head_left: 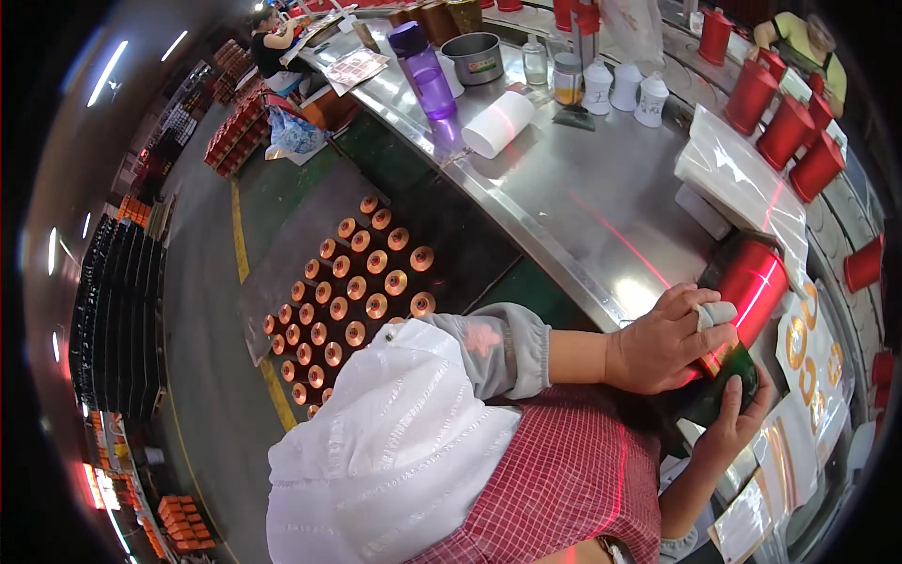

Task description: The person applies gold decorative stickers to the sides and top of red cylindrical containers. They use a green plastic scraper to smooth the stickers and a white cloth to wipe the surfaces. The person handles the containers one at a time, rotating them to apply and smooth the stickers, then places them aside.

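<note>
A glossy red metal cylinder lies tilted at the right side of the bench. My left hand is closed over its lower end, with a pale finger cover on one finger. Just below, my right hand has its thumb and fingers closed around a shiny dark green piece against the cylinder's end. Whether that piece is a sheet or a pad I cannot tell. Beside my right hand lie clear sheets with gold ring-shaped stickers and pale strips.
On the metal bench stand a purple bottle, a grey pot, a white roll, glass jars and white bottles. Red cylinders line a conveyor at right, near another person. Copper-coloured discs fill a dark board at left.
</note>
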Demonstrator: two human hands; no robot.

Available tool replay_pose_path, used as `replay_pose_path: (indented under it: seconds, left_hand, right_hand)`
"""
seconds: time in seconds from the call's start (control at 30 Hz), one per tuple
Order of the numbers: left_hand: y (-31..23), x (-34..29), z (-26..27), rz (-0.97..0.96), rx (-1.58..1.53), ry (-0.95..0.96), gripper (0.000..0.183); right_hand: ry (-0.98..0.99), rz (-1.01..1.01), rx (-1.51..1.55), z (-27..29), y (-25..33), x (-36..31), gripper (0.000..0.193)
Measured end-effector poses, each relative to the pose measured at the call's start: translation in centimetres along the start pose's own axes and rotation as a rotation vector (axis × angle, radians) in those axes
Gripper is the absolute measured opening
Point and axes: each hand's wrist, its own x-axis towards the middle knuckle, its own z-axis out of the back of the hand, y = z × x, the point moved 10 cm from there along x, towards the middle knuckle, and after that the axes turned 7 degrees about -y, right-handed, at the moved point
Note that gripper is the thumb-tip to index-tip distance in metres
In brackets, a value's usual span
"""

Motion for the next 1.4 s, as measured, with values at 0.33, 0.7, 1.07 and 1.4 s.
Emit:
replay_pose_path:
  seconds: [0.33,0.7,1.07,1.4]
  left_hand:
    - [1.1,0.0,-2.7,-0.022,0.104,0.184,0.088]
    - [3.4,-1.0,-2.3,0.260,-0.104,0.198,0.076]
    - [2.0,0.1,-2.1,0.114,0.041,0.236,0.068]
    - [1.7,0.2,-2.2,0.140,0.034,0.224,0.071]
  right_hand:
    - [-0.183,-0.081,-0.075,2.0,0.5,0.3,0.026]
    - [-0.124,-0.061,0.023,-0.1,1.2,-0.4,0.027]
    - [-0.118,-0.101,0.113,0.2,0.0,-0.6,0.027]
    - [-0.100,-0.129,0.177,0.3,-1.2,-0.7,0.027]
